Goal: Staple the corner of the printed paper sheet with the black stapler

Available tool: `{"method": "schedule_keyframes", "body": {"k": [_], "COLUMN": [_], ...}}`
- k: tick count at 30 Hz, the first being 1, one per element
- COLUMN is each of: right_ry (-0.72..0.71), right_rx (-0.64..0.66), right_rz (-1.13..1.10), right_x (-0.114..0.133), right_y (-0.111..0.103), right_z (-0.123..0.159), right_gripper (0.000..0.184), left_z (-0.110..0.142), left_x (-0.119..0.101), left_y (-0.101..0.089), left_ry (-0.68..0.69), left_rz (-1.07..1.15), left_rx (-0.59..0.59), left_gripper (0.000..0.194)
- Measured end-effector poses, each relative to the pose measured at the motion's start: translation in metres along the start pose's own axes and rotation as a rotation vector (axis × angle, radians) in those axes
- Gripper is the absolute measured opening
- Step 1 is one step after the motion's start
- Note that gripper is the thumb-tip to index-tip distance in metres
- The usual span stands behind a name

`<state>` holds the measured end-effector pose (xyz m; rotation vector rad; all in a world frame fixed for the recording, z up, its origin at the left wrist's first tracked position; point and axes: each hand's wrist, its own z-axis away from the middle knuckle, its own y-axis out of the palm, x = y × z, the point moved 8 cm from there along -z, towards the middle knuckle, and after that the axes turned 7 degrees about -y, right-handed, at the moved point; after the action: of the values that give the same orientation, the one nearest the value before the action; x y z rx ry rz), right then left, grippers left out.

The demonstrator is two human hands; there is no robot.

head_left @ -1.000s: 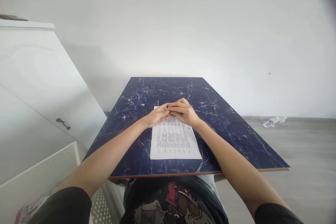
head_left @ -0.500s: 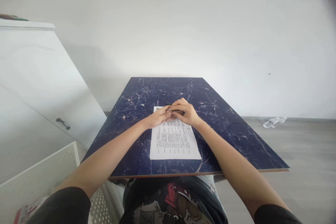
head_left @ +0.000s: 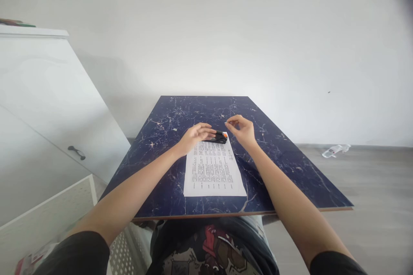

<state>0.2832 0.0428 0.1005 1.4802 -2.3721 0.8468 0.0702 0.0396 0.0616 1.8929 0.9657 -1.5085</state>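
A black stapler [head_left: 220, 140] with an orange end lies across the far part of a printed paper sheet [head_left: 213, 180]. My left hand [head_left: 193, 136] grips the stapler from its left side, and the fingers hide that half of it. To the right of the stapler and a little above the table, my right hand [head_left: 242, 129] is raised with thumb and forefinger pinched together. Whatever is in that pinch is too small to name. The sheet rests flat on the dark blue marbled table [head_left: 167, 116].
A white cabinet [head_left: 48, 90] with a dark handle stands at the left. Beneath it is a white box or frame [head_left: 64, 200] with a perforated side. A clear plastic item [head_left: 335, 151] lies on the floor at the right by the wall.
My right hand has come away from my left and moved right, closing into a pinch. The stapler, covered by both hands before, now shows its orange end.
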Motion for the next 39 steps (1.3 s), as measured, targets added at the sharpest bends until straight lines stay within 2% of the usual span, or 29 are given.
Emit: {"method": "schedule_keyframes", "body": {"k": [3,6,9,13,17,22,27,31,37,39], "right_ry": [0.199,0.333,0.442,0.494,0.470,0.350,0.355,0.349,0.288,0.273], "right_rx": [-0.015,-0.036,-0.063,0.009,0.141,0.299,0.345,0.315,0.222,0.195], "right_rz": [0.081,0.179,0.334,0.489,0.504,0.611,0.644,0.629,0.590,0.569], "right_x": [-0.056,-0.104,-0.138,-0.161,-0.169,-0.165,-0.164,-0.163,-0.150,-0.143], "right_y": [-0.020,-0.041,-0.061,-0.065,-0.051,-0.036,-0.033,-0.035,-0.038,-0.037], "right_z": [0.008,0.018,0.030,0.039,0.040,0.037,0.037,0.037,0.031,0.028], "right_gripper": [0.019,0.013,0.009,0.023,0.036,0.039,0.036,0.036,0.034,0.034], "left_z": [0.004,0.017,0.024,0.026,0.024,0.024,0.023,0.022,0.021,0.017], "left_x": [-0.001,-0.010,-0.017,-0.008,0.014,0.023,0.022,0.023,0.024,0.022], "left_y": [-0.038,-0.070,-0.090,-0.108,-0.116,-0.119,-0.119,-0.119,-0.121,-0.115], "left_ry": [0.027,-0.045,-0.176,-0.359,-0.522,-0.595,-0.594,-0.549,-0.436,-0.344], "left_rz": [-0.327,-0.875,-1.272,-1.476,-1.478,-1.486,-1.517,-1.527,-1.499,-1.438], "left_rx": [-0.359,-0.694,-0.818,-0.847,-0.699,-0.603,-0.595,-0.603,-0.675,-0.669], "left_gripper": [0.013,0.010,0.016,0.030,0.040,0.041,0.038,0.036,0.032,0.027]}}
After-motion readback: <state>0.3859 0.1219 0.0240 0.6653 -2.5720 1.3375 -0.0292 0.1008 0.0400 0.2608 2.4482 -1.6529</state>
